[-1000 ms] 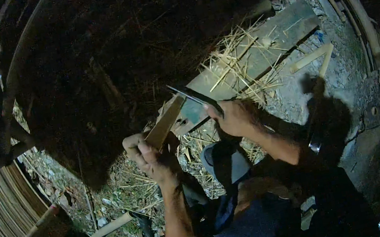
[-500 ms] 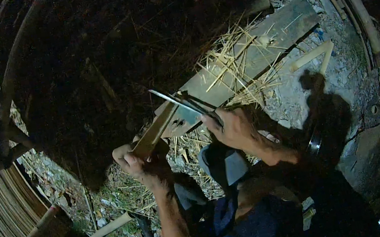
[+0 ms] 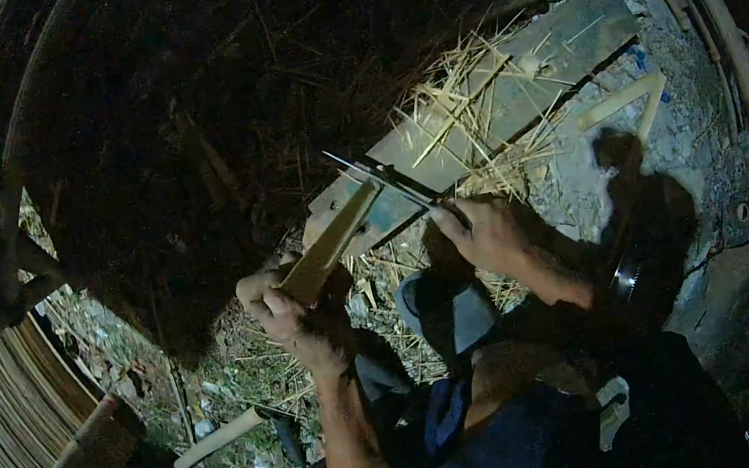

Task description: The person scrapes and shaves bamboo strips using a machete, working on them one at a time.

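Note:
My left hand [image 3: 286, 312] is closed round the near end of a split bamboo piece [image 3: 329, 250], which slants up and away to the right. In my right hand [image 3: 495, 238] is a knife [image 3: 394, 184], its long thin blade pointing up to the left. The blade crosses the far end of the bamboo; whether its edge bites in cannot be told. Beneath them lies a wooden board [image 3: 593, 25], with a heap of thin bamboo slivers [image 3: 467, 107] on it and spilling over its sides.
A bent bamboo strip [image 3: 619, 98] and a shiny toothed metal edge [image 3: 625, 278] lie right. A bamboo tube [image 3: 220, 440] rests at lower left, near a slatted bamboo panel [image 3: 13, 428]. Poles [image 3: 716, 23] stand far right. Deep shadow covers the upper left.
Both hands have shifted slightly right in the picture, with the bamboo piece and knife. The blade now sits nearer the bamboo's far end. The board also appears a little further right.

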Available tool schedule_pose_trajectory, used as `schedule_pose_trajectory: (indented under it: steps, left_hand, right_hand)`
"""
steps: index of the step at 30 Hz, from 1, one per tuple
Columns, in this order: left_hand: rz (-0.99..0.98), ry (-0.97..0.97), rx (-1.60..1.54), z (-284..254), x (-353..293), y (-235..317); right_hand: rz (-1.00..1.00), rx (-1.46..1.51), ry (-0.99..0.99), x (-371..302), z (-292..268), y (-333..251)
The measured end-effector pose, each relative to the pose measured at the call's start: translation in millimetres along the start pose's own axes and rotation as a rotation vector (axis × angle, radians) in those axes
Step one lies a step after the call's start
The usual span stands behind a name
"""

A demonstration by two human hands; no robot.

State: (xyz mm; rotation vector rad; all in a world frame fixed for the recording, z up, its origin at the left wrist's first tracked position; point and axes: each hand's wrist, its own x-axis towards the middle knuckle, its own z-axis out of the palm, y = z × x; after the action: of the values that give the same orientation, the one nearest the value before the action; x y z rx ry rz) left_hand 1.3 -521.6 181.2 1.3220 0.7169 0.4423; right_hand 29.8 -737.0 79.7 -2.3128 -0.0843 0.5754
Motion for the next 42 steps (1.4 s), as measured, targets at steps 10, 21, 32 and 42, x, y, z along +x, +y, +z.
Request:
schedule_pose_trajectory:
  steps: [10, 21, 32, 42]
  left_hand:
    - [-0.058, -0.044, -0.078, -6.4, -6.3, -4.0]
    - [0.139, -0.075, -0.020, -23.2, 14.2, 9.4]
    - [0.304, -0.275, 0.839, -34.7, -1.1, 66.3]
    - [0.416, -0.225, 0.898, -24.1, -7.0, 73.6]
  right_hand:
    - [-0.170, 0.051, 0.100, -1.4, 10.7, -19.8]
    - [-0.048, 0.173, -0.024, 25.7, 1.4, -10.7]
    - [-0.442, 0.254, 0.284, -15.1, -9.3, -45.6]
    - [-0.475, 0.251, -0.043, -38.8, -46.7, -108.0]
